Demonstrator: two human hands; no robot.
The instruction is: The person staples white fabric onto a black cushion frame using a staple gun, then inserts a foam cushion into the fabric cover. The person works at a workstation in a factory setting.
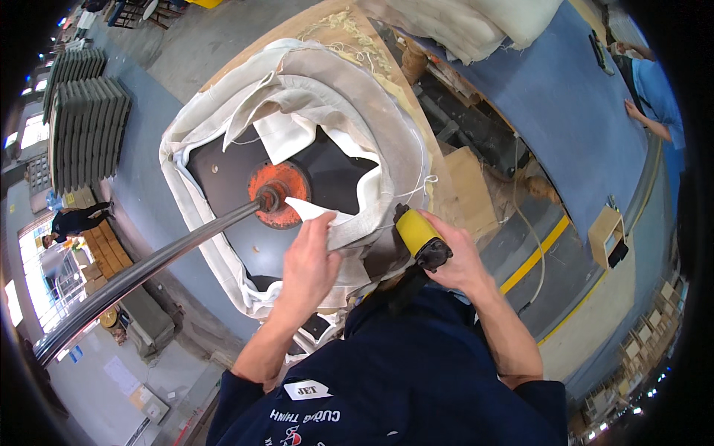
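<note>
In front of me an upholstered seat [401,123] lies with its dark underside board [212,167] facing up, pale fabric folded around the edge. My left hand [309,260] pinches a strip of the white-grey fabric [355,232] at the near edge and holds it over the board. My right hand [461,256] is wrapped round a yellow-and-black staple gun [418,232], just right of that fabric. Its black end is close to the seat's right rim. A metal rod [216,223] ends in an orange disc [262,177] resting against the board's middle.
A wooden table [446,160] bears the seat. Beyond stands a blue-topped table [550,89] with pale cloth [461,26], where another person [658,100] works. A thin hose [532,230] hangs on the right. Stacked grey panels [89,126] and another person [78,221] are at far left.
</note>
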